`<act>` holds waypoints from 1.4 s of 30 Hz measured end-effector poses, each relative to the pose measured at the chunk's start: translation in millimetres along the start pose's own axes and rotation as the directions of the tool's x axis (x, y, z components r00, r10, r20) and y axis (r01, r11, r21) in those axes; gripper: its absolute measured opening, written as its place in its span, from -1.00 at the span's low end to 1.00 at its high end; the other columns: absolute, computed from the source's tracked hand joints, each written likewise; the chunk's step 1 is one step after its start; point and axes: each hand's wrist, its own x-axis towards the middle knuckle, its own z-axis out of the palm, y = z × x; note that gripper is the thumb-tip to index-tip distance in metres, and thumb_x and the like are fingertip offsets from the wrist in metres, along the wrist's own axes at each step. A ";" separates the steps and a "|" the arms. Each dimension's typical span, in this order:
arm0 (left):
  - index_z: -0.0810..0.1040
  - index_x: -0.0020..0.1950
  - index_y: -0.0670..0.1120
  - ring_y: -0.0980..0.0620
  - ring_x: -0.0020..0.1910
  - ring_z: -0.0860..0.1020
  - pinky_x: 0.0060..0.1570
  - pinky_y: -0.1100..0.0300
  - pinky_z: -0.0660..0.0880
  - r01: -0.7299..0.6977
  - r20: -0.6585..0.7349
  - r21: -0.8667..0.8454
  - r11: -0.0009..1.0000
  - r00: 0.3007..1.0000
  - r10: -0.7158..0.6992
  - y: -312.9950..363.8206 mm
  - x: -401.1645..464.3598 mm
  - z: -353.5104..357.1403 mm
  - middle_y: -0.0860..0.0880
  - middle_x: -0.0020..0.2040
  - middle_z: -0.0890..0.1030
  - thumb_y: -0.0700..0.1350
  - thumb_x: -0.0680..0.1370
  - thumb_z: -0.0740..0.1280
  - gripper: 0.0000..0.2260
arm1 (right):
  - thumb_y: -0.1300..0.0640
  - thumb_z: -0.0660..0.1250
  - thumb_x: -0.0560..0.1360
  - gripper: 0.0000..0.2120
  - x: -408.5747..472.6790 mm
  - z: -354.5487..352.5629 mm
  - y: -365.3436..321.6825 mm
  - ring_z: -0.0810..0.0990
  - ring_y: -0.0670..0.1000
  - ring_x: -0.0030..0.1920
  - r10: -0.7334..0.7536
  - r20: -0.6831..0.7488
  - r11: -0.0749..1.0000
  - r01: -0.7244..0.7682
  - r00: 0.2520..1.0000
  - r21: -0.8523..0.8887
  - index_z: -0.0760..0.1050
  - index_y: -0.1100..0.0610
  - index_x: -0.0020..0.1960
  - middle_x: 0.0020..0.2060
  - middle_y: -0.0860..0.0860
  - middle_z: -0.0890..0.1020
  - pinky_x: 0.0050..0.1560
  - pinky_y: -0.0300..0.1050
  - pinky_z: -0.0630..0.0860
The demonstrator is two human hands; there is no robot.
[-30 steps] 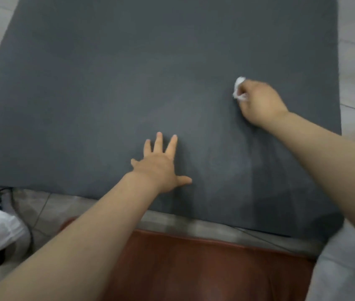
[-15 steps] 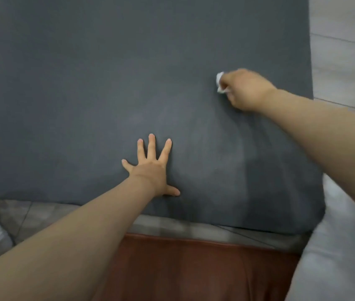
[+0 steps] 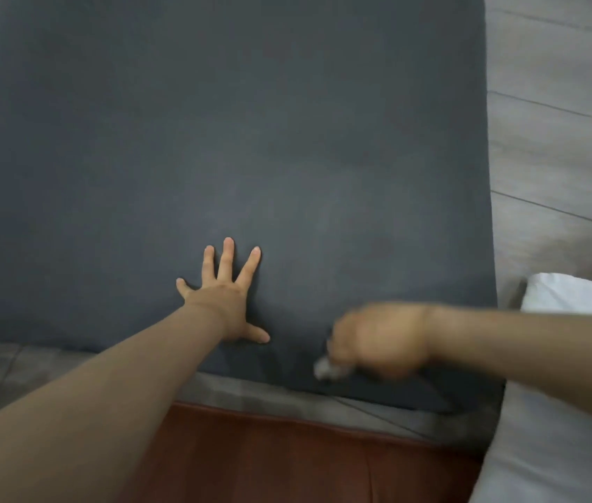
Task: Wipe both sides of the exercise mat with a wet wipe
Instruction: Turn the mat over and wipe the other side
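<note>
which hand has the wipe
The right hand, blurred near the mat's near edge, grips the wipe, which pokes out below its curled fingers. The left hand lies flat on the mat, fingers spread, holding nothing.

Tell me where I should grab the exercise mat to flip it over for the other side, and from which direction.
Probably the near short edge of the exercise mat, coming from your own side. That edge lies free on the floor, so fingers can slide under it. The left hand is flat just behind it, and the right hand, holding the wet wipe, is close to it too.
</note>
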 end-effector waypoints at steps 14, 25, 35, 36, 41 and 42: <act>-0.52 0.45 0.28 -0.15 0.53 -0.43 0.43 -0.43 0.02 -0.006 -0.024 -0.026 1.000 1.000 0.005 -0.7 -3.7 0.3 0.01 0.49 -0.55 0.41 0.27 0.48 0.24 | 0.15 0.31 0.46 -0.83 -35.1 9.0 -18.0 0.57 0.20 -0.11 0.086 0.216 0.995 -0.096 0.973 0.039 0.50 0.13 0.04 -0.10 0.12 0.62 -0.09 0.04 0.55; -0.48 0.47 0.29 -0.14 0.54 -0.41 0.42 -0.44 0.05 0.002 -0.041 -0.037 0.999 0.999 -0.003 -0.7 -4.4 1.1 0.02 0.49 -0.53 0.42 0.23 0.50 0.26 | 0.13 0.19 0.55 -0.82 -82.5 -68.3 156.1 0.54 0.30 0.07 0.844 -0.490 0.338 -0.925 0.216 0.175 0.46 0.15 0.11 0.07 0.24 0.58 0.02 0.06 0.46; -0.52 0.47 0.25 -0.17 0.53 -0.42 0.42 -0.44 0.05 0.002 -0.034 -0.016 1.000 0.999 -0.003 2.0 -5.7 -0.7 -0.02 0.48 -0.55 0.42 0.25 0.48 0.26 | 0.14 0.33 0.50 -0.95 -97.7 38.4 -26.7 0.50 0.05 -0.11 -0.019 0.247 0.997 0.001 0.969 0.072 0.46 0.06 -0.08 -0.13 0.00 0.56 -0.10 -0.04 0.52; -0.52 0.47 0.25 -0.17 0.53 -0.42 0.42 -0.44 0.05 0.004 -0.031 -0.014 1.000 1.000 -0.005 2.0 -5.1 -1.5 -0.02 0.48 -0.55 0.42 0.25 0.48 0.26 | 0.13 0.32 0.51 -0.94 -96.5 36.0 -13.3 0.51 0.06 -0.11 -0.079 0.213 0.996 0.084 0.974 -0.013 0.44 0.05 -0.08 -0.13 0.00 0.55 -0.11 -0.04 0.53; -0.51 0.47 0.26 -0.17 0.53 -0.41 0.42 -0.43 0.05 0.003 -0.022 -0.018 1.000 1.000 -0.003 2.2 -7.5 -3.4 0.00 0.48 -0.56 0.42 0.24 0.48 0.26 | 0.18 0.28 0.51 -0.88 -94.8 -50.1 134.7 0.58 0.22 -0.01 0.605 -0.419 0.732 -0.680 0.677 -0.043 0.51 0.10 0.04 -0.02 0.17 0.60 -0.02 -0.02 0.50; -0.51 0.47 0.26 -0.16 0.53 -0.41 0.42 -0.43 0.06 0.004 -0.021 -0.021 1.000 1.000 -0.004 3.0 -8.0 -3.3 0.00 0.48 -0.55 0.42 0.24 0.48 0.26 | 0.16 0.25 0.54 -0.90 -105.0 -63.1 156.1 0.57 0.25 0.04 0.745 -0.448 0.574 -0.817 0.494 0.055 0.50 0.12 0.03 0.03 0.20 0.60 0.02 -0.02 0.47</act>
